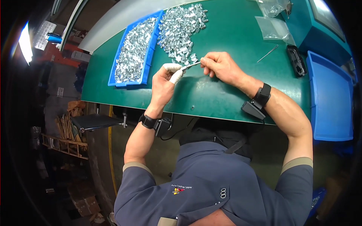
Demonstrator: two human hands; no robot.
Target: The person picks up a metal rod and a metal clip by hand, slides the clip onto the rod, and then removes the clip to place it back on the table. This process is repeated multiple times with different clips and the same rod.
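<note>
Thin metal piece (190,65) between hands too small to identify; clear bag (272,6) cut off by top edge.

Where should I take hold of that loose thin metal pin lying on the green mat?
Grip the thin metal pin near its middle, coming straight down from above with fingers across its width. It lies flat and slanted on the green mat, bare mat on both sides, between the clear bags and the black tool.
</note>
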